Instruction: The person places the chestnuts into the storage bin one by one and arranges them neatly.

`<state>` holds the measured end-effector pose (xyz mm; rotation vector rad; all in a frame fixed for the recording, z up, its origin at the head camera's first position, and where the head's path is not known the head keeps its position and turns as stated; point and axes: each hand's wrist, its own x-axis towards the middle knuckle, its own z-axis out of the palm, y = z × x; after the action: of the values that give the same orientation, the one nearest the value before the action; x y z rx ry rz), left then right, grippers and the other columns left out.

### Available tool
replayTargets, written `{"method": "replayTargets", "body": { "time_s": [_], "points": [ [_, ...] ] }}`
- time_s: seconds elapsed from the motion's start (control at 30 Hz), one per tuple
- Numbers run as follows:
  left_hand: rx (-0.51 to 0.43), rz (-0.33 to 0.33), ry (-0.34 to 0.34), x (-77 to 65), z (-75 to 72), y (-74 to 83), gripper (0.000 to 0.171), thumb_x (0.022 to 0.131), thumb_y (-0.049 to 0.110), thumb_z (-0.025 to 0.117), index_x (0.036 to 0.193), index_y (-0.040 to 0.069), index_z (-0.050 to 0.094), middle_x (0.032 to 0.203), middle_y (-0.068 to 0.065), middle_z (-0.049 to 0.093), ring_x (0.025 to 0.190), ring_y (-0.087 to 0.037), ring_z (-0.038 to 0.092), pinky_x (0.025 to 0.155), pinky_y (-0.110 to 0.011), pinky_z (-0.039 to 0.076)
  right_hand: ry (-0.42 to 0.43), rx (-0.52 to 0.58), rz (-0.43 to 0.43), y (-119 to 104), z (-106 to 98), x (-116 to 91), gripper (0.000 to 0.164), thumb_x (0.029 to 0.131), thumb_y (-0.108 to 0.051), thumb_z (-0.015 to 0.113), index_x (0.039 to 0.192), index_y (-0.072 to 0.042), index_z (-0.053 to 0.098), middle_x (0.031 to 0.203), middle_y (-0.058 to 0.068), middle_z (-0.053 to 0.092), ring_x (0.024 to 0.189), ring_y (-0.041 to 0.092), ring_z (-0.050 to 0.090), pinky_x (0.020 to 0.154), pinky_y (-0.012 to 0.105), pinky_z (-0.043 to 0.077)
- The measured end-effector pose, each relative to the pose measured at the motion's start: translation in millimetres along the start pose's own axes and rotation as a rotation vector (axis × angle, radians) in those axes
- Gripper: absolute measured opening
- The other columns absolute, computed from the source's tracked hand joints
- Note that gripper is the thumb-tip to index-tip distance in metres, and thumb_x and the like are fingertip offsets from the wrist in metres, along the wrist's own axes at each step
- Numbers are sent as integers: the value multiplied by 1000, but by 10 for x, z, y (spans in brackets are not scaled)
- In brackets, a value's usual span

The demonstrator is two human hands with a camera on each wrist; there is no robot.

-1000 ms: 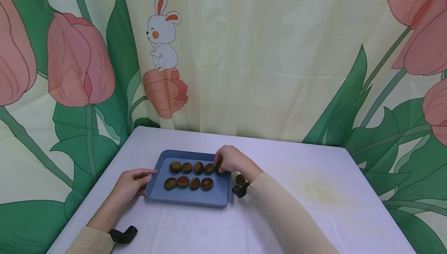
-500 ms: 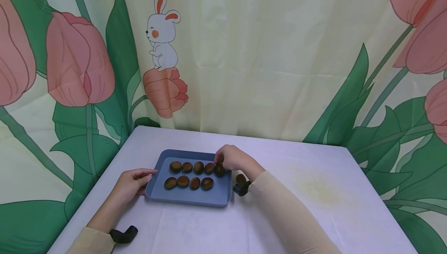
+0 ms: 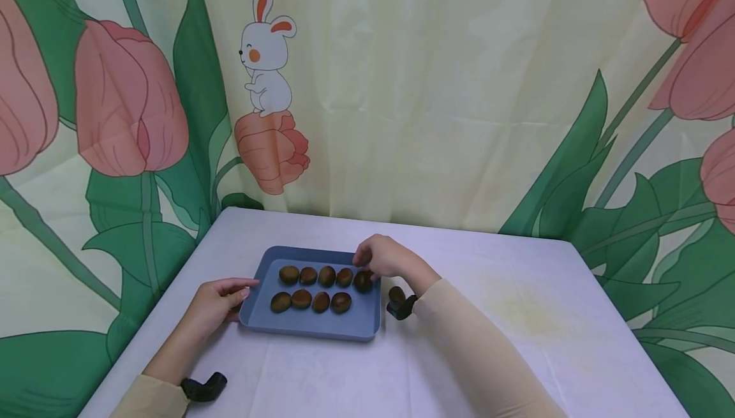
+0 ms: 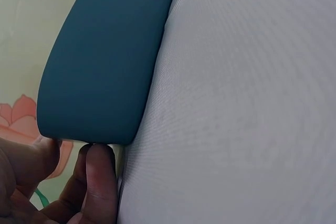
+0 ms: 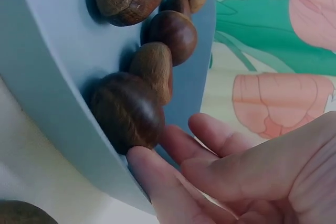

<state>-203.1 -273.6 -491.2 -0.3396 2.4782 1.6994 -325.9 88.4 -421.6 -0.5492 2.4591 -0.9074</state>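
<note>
A blue-grey tray (image 3: 310, 327) lies on the table with several brown chestnuts in two rows, five along the far row and fewer in front. My right hand (image 3: 386, 257) hovers over the tray's right end, above the last chestnut (image 3: 363, 281) of the far row. In the right wrist view a fingertip (image 5: 142, 158) lies right at that chestnut (image 5: 128, 113), while the other fingers are spread loosely beside it. My left hand (image 3: 215, 303) rests at the tray's left end, fingertips touching its outer wall; in the left wrist view the fingers (image 4: 100, 174) meet the wall fairly straight.
One loose chestnut (image 3: 397, 294) lies on the white tablecloth (image 3: 488, 290) right of the tray, close to the right wrist's black strap-on camera (image 3: 402, 307). A curtain (image 3: 413, 86) printed with tulips and a rabbit hangs behind the table.
My right hand has let go of the chestnut at the far row's right end and risen slightly up and right, leaving the nut in view. My left hand stays put.
</note>
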Motion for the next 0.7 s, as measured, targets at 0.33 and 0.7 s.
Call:
{"method": "replayTargets", "body": {
  "time_s": [0.33,0.7],
  "points": [
    [-13,-2,-4,-6,15,-6,32,108,11,63,138,4,73,157,-29,55,99,-14,69,70,-29,62,14,115,-12,27,-52,-59,42,90,19,50,113,-2,78,113,15,79,100,26,75,78,39,67],
    [4,-13,3,-7,7,8,32,108,11,63,138,5,73,155,-28,56,102,-17,68,71,-29,62,25,237,-20,206,-244,-278,32,95,13,61,121,3,75,125,20,76,115,35,76,78,37,68]
  ]
}}
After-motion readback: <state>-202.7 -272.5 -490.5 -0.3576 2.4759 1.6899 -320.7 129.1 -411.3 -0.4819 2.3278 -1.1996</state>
